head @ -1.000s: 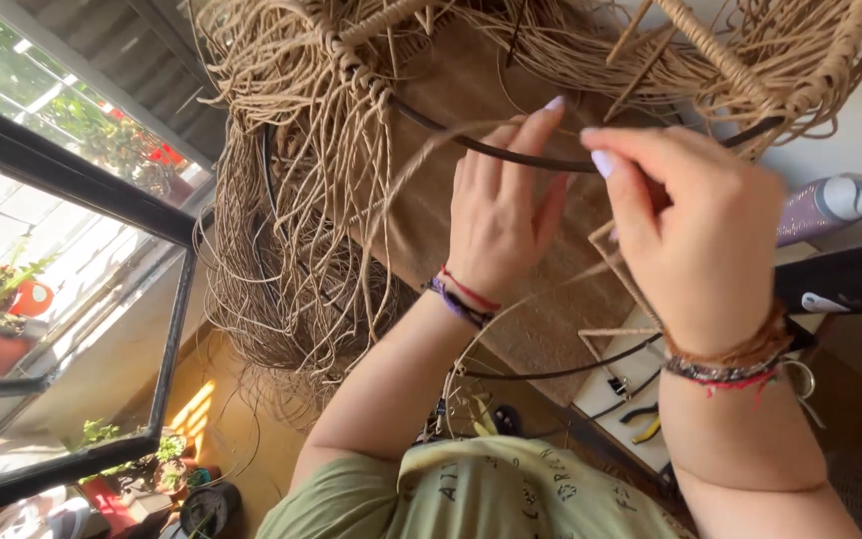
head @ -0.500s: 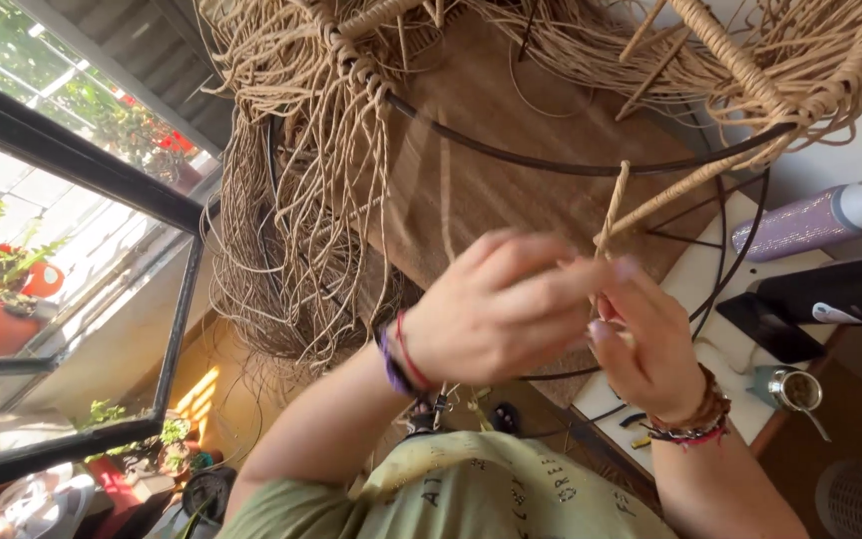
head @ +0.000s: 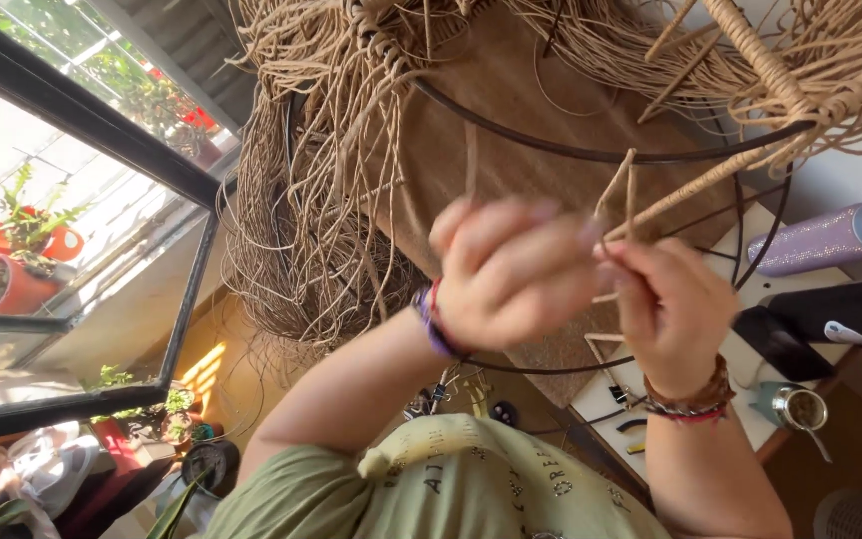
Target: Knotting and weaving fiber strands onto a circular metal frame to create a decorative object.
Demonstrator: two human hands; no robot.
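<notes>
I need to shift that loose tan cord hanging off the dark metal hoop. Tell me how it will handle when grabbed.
The loose tan cord probably flops: its strands droop and curl freely below the dark metal hoop. It is likely light, being thin. It may tangle, since many strands cross each other.

hands: left hand point(head: 511, 269) and right hand point(head: 670, 304) side by side, touching, before the wire frame point(head: 591, 155)
strand: cord strand point(head: 619, 190) rising between the fingertips up to the frame's hoop
loose cords: cord bundle point(head: 321, 200) hanging off the frame's left edge
table point(head: 720, 269): right of the hands, behind the frame
bottle point(head: 830, 238): on the table's right edge
window point(head: 72, 230): far left, potted plant point(head: 22, 269) behind it
</notes>
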